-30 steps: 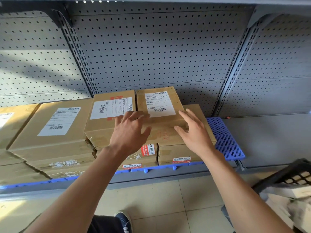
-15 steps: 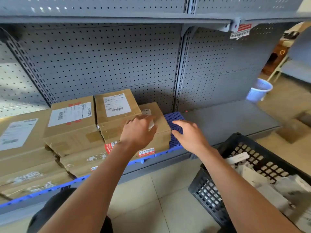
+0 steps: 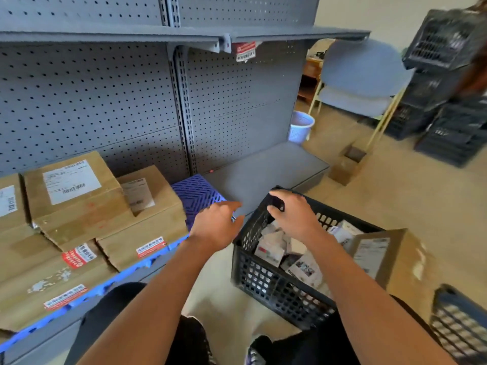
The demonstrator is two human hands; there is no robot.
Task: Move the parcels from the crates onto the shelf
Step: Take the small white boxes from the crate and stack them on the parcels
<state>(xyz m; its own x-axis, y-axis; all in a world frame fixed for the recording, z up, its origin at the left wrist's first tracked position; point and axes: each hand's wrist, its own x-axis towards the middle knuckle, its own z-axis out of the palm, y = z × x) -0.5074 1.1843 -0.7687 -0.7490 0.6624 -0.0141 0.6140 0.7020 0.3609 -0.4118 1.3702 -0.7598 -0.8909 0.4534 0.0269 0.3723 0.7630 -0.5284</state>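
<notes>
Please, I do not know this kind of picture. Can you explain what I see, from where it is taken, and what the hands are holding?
There is no machine here: a camera on a person's head looks down at their two bare arms. The left hand hangs open and holds nothing. The right hand curls over the rim of a black crate on the floor, full of small parcels. A brown box leans at the crate's right side. On the left, the grey shelf carries stacked cardboard boxes on a blue mat. More crates stand behind.
</notes>
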